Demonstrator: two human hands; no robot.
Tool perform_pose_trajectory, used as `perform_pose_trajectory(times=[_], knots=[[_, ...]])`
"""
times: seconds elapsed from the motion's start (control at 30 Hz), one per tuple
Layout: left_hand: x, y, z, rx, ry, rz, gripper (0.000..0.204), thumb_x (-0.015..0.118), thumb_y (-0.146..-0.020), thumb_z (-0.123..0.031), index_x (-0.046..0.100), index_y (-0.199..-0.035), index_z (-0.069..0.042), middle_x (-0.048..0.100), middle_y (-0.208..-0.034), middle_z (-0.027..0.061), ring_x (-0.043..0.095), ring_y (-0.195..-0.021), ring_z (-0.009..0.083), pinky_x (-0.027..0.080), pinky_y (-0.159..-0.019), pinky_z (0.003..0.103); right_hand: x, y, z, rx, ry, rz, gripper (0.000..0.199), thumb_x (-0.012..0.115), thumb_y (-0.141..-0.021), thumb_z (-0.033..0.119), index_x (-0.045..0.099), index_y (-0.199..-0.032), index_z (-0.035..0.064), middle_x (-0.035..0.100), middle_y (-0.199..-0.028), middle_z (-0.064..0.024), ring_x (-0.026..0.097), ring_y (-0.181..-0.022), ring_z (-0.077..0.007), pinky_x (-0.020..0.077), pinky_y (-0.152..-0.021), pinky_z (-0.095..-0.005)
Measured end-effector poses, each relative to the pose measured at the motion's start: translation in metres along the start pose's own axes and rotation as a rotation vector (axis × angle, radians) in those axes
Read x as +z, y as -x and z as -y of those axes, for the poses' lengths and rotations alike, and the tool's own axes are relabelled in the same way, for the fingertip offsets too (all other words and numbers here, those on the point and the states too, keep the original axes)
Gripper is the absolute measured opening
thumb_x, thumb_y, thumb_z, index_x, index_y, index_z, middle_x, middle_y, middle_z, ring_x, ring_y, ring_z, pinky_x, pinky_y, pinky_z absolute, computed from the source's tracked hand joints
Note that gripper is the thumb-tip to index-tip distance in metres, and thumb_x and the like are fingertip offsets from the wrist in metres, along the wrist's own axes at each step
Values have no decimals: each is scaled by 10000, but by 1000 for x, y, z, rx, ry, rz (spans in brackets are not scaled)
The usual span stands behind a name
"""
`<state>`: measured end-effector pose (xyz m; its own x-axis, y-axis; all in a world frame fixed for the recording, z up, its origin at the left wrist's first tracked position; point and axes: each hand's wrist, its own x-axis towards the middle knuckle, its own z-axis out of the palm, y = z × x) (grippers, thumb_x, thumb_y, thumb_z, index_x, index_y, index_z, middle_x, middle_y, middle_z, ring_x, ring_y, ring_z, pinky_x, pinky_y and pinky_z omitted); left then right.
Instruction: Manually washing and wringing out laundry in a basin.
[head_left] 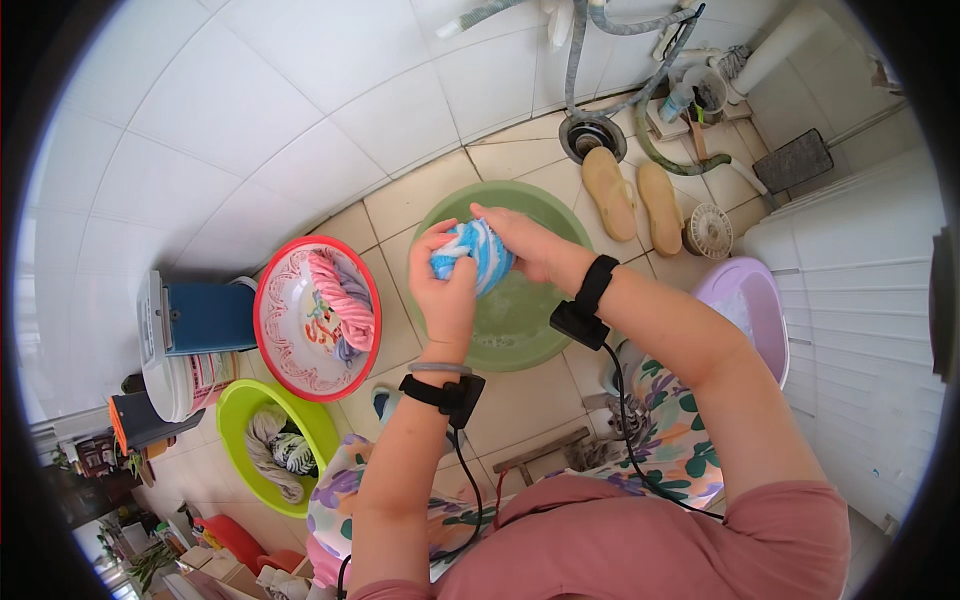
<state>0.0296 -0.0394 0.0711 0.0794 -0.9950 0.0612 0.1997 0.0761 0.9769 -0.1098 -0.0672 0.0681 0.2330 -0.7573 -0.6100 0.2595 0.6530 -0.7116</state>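
Both hands grip one twisted blue-and-white cloth (474, 256) above the green basin (545, 205): left hand (445, 290) closed around its near end, right hand (525, 245) closed over its far end. Left of the green basin sits a red-rimmed basin (268, 330) (pink wrung cloth (345, 300) inside), with bare floor tiles (395, 205) between their rims. Sandals (633, 195) lie just beyond the green basin.
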Motion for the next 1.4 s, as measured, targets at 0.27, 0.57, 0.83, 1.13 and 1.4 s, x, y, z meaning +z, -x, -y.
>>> perform_pose_trajectory(times=[0.27,0.57,0.83,1.13,1.4], knots=[[5,-16,-34,551,-462,360,210,557,-652,53,522,-841,-33,602,-990,142,580,-936,308,463,-835,364,-4,-6,31,-7,103,254,291,495,-926,375,556,-1052,120,568,-1025,-13,548,-894,-124,466,-776,-302],[7,-19,-42,881,-594,638,213,606,-553,40,506,-711,-62,597,-856,67,599,-847,281,490,-736,370,-1,-6,42,-47,380,417,298,505,-903,328,571,-1049,77,565,-997,-15,504,-905,-108,418,-791,-254],[3,-14,-18,1042,-685,789,185,603,-537,-57,476,-667,-84,532,-769,46,566,-814,252,488,-726,368,-2,-18,35,-129,659,446,274,504,-903,338,585,-982,89,553,-880,5,480,-813,-117,413,-713,-274],[-3,-9,2,1083,-751,913,173,578,-521,-96,456,-643,-102,475,-714,51,512,-741,238,467,-727,355,-5,-34,19,-178,964,480,283,485,-907,359,540,-864,85,506,-744,-24,428,-708,-138,383,-647,-298],[-13,-20,13,870,-777,837,150,596,-593,-31,512,-710,-77,530,-762,85,530,-773,302,468,-734,371,-12,-43,-9,58,533,225,363,491,-907,394,556,-1063,73,555,-962,-38,506,-883,-142,420,-761,-286]])
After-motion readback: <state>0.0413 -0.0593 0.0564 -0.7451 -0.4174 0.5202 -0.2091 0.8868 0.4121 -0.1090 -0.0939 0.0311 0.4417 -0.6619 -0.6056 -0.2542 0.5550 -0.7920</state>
